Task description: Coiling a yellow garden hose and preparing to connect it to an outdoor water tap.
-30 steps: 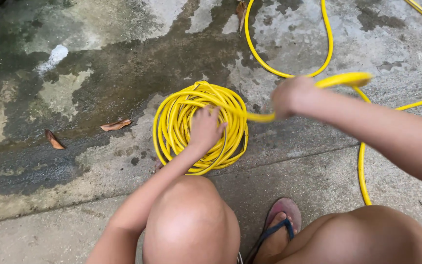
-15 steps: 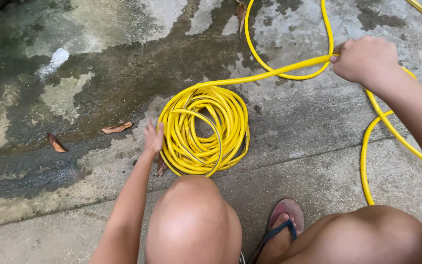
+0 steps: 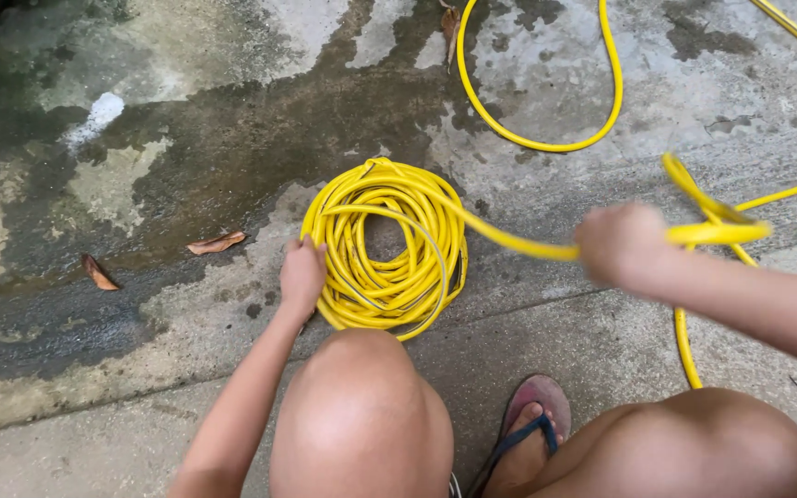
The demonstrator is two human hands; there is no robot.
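Note:
A coil of yellow hose (image 3: pixel 385 244) lies on the wet concrete just beyond my left knee. My left hand (image 3: pixel 303 275) rests against the coil's left rim, fingers curled onto the outer loops. My right hand (image 3: pixel 622 244) is closed around a free length of the same hose, held above the ground to the right of the coil; the hose runs taut from the coil to that hand. More loose hose (image 3: pixel 601 92) snakes across the ground behind and to the right.
Patchy wet concrete (image 3: pixel 186 138) with two dry leaves (image 3: pixel 216 243) at the left. My bare knees and a foot in a dark flip-flop (image 3: pixel 523 433) fill the bottom. A concrete joint runs across below the coil.
My right hand has swung the hose from the far upper right down and closer to me. My left hand moved from the coil's middle to its left rim.

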